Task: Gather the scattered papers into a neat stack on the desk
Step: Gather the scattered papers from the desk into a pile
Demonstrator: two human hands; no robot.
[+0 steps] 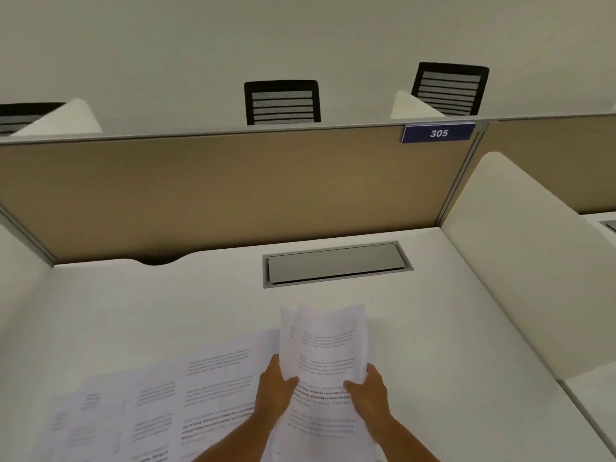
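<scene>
1. We've got both hands on a bundle of papers [325, 358] held up off the desk [416, 328]. Our left hand [275, 390] grips its left edge with the thumb over the front, and our right hand [368, 393] does the same on the right edge.

2. The rest of the job is the loose sheets [160, 405] fanned out flat on the desk to the left, overlapping each other, the nearest ones running under our left forearm.

3. Looks like we're partway: 1 bundle collected, several sheets not yet picked up.

4. What could bite us: the bundle's top edge looks uneven and the pages curve, so if we ease either grip to grab more, pages could slide out or fan apart.

5. Dragging the flat sheets could crease them or push some off the near edge, since they reach right down to the bottom of the view.

6. The closed cable flap [336, 263] further back is well clear, no worry there.
</scene>
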